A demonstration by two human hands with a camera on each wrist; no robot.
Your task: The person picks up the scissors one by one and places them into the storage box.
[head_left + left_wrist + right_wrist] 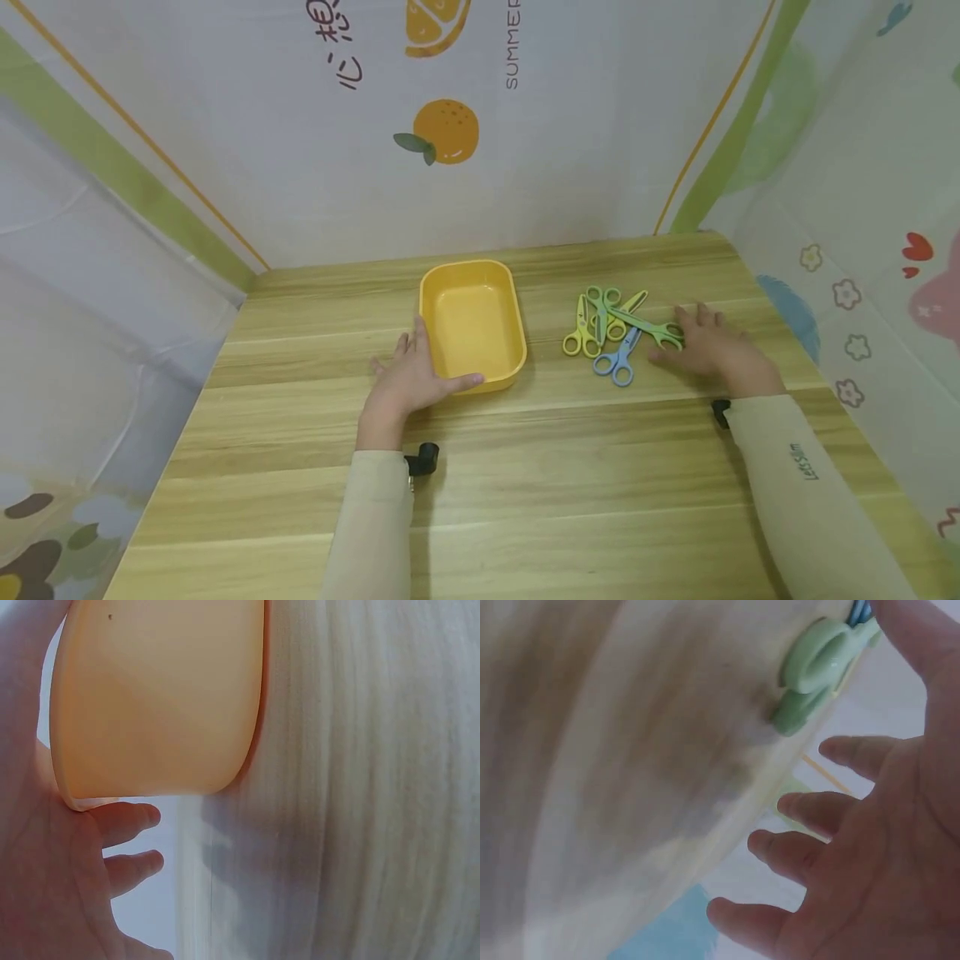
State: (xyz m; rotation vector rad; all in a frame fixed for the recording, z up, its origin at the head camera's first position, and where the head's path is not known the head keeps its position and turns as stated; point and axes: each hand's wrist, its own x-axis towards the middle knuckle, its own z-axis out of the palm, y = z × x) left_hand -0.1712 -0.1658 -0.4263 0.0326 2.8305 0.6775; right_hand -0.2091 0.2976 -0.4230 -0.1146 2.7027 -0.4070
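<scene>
A yellow rectangular tray (472,329) sits near the middle of the table. My left hand (408,379) is at its near left corner, fingers spread along the left side and thumb stretched along the near rim. In the left wrist view the palm lies against the tray's wall (161,712). To the right is a loose pile of scissors: green scissors (663,334), more green scissors (601,312), yellow scissors (581,329) and blue scissors (617,364). My right hand (708,346) hovers beside the pile's right end, fingers spread, holding nothing, close to a green handle (802,712).
The wood-grain table (555,492) extends in front of the tray and on both sides. Printed curtains (570,150) hang behind and beside it. A black wrist camera (423,459) is on the left wrist, another (721,412) on the right.
</scene>
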